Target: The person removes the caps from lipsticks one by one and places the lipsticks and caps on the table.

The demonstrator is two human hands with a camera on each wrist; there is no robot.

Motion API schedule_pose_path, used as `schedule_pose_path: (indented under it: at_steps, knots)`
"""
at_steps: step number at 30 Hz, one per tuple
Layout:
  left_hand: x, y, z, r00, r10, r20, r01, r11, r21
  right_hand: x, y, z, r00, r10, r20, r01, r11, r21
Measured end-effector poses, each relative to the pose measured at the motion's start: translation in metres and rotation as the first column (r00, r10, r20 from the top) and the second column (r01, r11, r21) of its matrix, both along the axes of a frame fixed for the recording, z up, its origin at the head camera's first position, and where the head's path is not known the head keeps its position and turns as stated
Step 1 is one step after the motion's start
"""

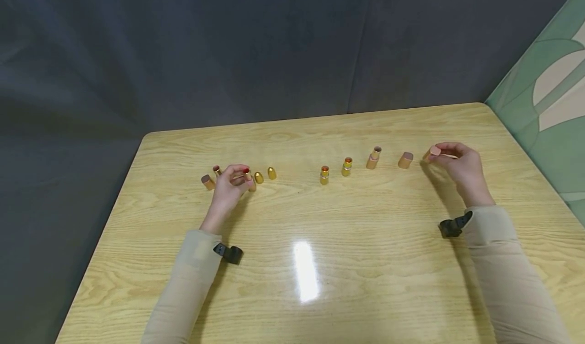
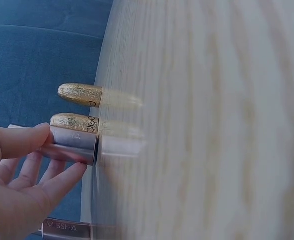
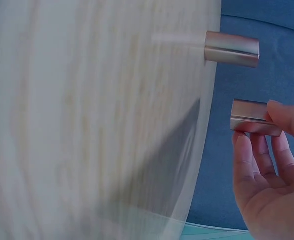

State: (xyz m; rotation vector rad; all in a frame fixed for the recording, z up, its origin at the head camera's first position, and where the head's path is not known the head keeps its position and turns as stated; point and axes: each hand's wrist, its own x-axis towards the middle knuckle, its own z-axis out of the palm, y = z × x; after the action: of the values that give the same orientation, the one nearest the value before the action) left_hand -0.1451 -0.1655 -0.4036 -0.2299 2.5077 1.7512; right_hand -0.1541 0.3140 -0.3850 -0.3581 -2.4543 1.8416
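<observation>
My left hand (image 1: 227,187) pinches an uncapped rose-gold lipstick (image 1: 251,184) between thumb and fingers; its red tip shows at the top. In the left wrist view the base of this lipstick (image 2: 74,145) meets the tabletop. Just right of it stand two gold bullet-shaped caps (image 1: 259,178). On the far right, my right hand (image 1: 465,171) pinches a rose-gold lipstick cap (image 1: 431,153). The right wrist view shows that cap (image 3: 248,117) apart from the table. Beside it stands a second rose-gold cap (image 1: 405,160).
Two uncapped gold lipsticks (image 1: 324,175) stand mid-table, with an uncapped rose-gold lipstick (image 1: 374,158) to their right. Left of my left hand are a rose-gold cap (image 1: 207,182) and another open tube (image 1: 217,170), partly hidden. A dark blue partition (image 1: 292,54) borders the table's back.
</observation>
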Motion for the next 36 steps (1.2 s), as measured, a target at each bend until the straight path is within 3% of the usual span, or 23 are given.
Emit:
schedule_pose_path:
  at_steps: [3,12,19,36]
  knots:
    - [0.0008,-0.0002,-0.0002,1.000,-0.003,0.009,0.003,1.000,0.002,-0.0012,0.0026,-0.0031,0.999,0.017,0.033,-0.019,0.998,0.067]
    - [0.0018,-0.0003,-0.0004,1.000,-0.019,0.023,0.019,1.000,0.003,-0.0031,0.0075,-0.0082,0.996,0.044,0.074,-0.050,0.996,0.080]
    - [0.0020,0.0001,-0.0013,1.000,-0.013,0.024,0.013,1.000,0.003,-0.0025,0.0078,-0.0098,0.993,0.058,0.103,-0.072,0.987,0.144]
    - [-0.0015,-0.0028,-0.0032,1.000,-0.015,0.013,0.015,1.000,0.007,-0.0036,0.0082,-0.0100,0.986,0.110,0.124,-0.129,0.979,0.159]
